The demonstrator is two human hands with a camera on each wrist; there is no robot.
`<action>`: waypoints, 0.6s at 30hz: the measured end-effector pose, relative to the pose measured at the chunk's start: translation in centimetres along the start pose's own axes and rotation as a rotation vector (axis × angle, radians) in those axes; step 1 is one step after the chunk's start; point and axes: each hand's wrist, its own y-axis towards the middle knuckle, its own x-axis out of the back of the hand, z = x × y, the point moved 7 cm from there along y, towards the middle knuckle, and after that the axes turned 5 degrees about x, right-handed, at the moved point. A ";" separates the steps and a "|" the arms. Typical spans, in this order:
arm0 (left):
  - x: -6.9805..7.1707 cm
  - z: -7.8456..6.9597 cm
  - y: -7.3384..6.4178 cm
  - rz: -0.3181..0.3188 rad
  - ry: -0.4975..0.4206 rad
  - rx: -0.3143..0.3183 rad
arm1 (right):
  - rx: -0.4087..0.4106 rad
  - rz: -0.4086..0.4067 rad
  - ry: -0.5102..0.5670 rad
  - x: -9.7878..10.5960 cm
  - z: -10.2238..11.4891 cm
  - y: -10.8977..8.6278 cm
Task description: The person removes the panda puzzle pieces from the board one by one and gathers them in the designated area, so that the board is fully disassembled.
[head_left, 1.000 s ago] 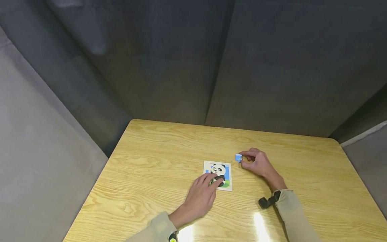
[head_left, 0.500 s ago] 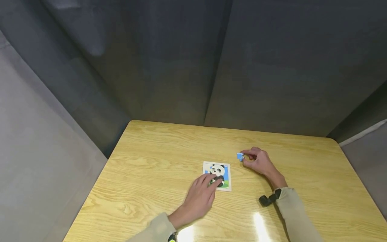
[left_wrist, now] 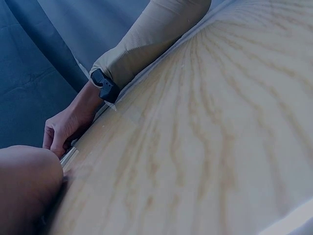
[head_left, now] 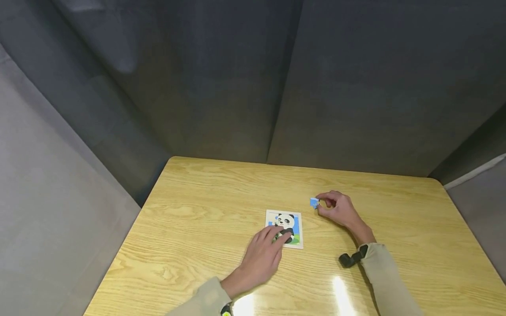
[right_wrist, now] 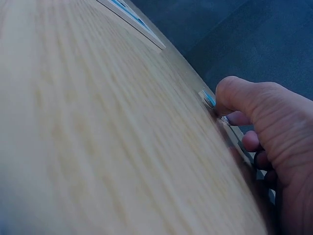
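Observation:
A square panda puzzle (head_left: 295, 224) in a pale frame lies on the wooden table. Its upper left part shows a pale bare area beside the panda's head. My left hand (head_left: 258, 259) rests with its fingers over the puzzle's lower left, hiding that part. To the right of the frame, my right hand (head_left: 340, 212) pinches a small blue puzzle piece (head_left: 314, 202) between thumb and fingers. In the right wrist view the piece (right_wrist: 209, 99) is just beyond my thumb, low over or on the table; I cannot tell which.
The wooden table (head_left: 213, 197) runs back to a dark grey curtain (head_left: 221, 87). A lighter grey panel (head_left: 47, 175) stands at the left. A black wrist device (head_left: 353, 258) sits on the right cuff, close to the tabletop.
My right hand has shifted slightly right and away from me with the puzzle piece, which has turned a little. The left hand stays on the puzzle.

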 end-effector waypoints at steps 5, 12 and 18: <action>0.1 0.1 0.0 0.004 -0.012 0.006 | -0.010 -0.002 0.000 -0.2 -0.1 0.0; -0.1 0.2 -0.1 0.009 -0.013 0.016 | -0.005 0.002 -0.007 -0.3 0.0 0.2; -0.1 0.2 -0.1 0.023 -0.014 0.022 | -0.023 0.004 -0.004 -0.4 -0.2 0.1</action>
